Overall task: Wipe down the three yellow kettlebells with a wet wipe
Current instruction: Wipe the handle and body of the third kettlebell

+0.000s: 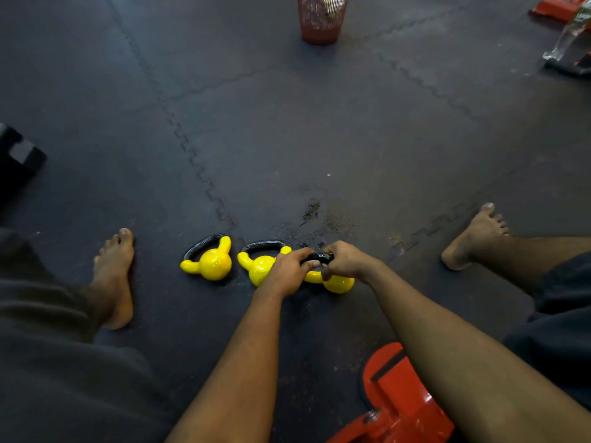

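The dark rubber floor [351, 139] carries a red mesh basket [321, 17] at its far side. Nearer lie three in a row: left kettlebell [212, 263], middle kettlebell [259, 266], right kettlebell [339, 284]. The left hand [287, 273] and right hand [343, 262] both curl round the right kettlebell's black handle [318, 258]; I cannot tell whether either holds a wipe.

Kettlebells [212, 262] lower middle: glossy yellow coating, smooth, shiny black handles [204, 244]. Floor mats [287, 139]: matt dark rubber, grainy, jigsaw seams, wet-looking patch [319, 219] near middle. Basket [321, 17] top centre: reddish mesh, plastic-looking. Frame [396, 401] bottom right: glossy orange painted metal.
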Motion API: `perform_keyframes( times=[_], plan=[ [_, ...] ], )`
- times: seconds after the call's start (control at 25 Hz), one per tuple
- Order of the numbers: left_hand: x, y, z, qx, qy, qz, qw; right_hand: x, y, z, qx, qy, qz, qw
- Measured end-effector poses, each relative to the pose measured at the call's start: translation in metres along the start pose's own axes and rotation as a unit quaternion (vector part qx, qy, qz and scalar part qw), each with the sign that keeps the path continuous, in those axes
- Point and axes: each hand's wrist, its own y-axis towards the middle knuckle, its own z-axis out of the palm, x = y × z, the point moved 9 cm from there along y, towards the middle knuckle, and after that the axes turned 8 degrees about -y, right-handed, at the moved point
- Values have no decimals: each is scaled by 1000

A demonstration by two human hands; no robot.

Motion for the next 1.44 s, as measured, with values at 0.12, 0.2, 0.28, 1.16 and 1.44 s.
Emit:
perform_keyframes(
  times=[0.12,0.2,0.28,1.16,1.44],
  plan=[
    [1,2,1,-15,8,-4,1000,-12,-11,-4,-217,71,2,974],
    [1,4,1,-12,5,-4,1000,-20,-31,9,-329,117,13,937],
    [1,2,0,-7,1,-2,1000,-21,-29,14,-335,124,23,934],
    [5,14,3,9,14,-13,1000,-7,-75,52,-437,37,24,899],
    [6,16,2,-3,21,-5,1000,-3,-76,62,-431,16,22,902]
  ],
)
